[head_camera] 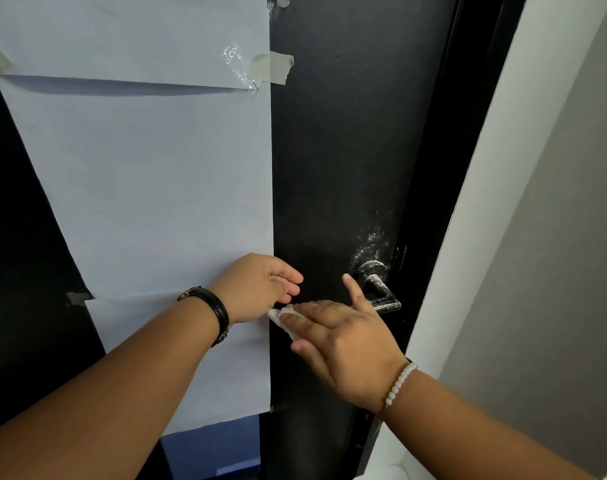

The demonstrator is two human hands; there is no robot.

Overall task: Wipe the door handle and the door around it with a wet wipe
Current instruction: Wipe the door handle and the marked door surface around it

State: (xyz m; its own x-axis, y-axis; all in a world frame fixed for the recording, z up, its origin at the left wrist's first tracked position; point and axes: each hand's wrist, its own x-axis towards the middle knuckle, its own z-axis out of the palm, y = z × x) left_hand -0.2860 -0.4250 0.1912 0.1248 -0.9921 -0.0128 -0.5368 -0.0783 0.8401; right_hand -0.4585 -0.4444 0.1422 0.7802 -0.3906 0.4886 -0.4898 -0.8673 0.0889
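Currently, item one: wet wipe (284, 318), white, crumpled, pressed flat against the black door (333, 168) under the fingers of the right hand (343, 341); that grip is spread open, palm toward the panel, thumb pointing up toward the lever. Item two: left hand (260, 289), fingers loosely curled and holding nothing, resting at the edge of the pale paper sheet (149, 188) taped to the door, just beside the wipe. Item three: door handle (380, 285), dark metal lever, speckled with white residue; a matching powdery smear (371, 242) sits on the door just above it (neither looks wiped yet, by my reading). Handling note: keep the palm flat so the whole wipe bears on the panel, work in overlapping strokes toward the smear, then wrap the wipe around the lever. Caution: stay off the paper edge, since moisture could soften it or lift its tape (274, 68).
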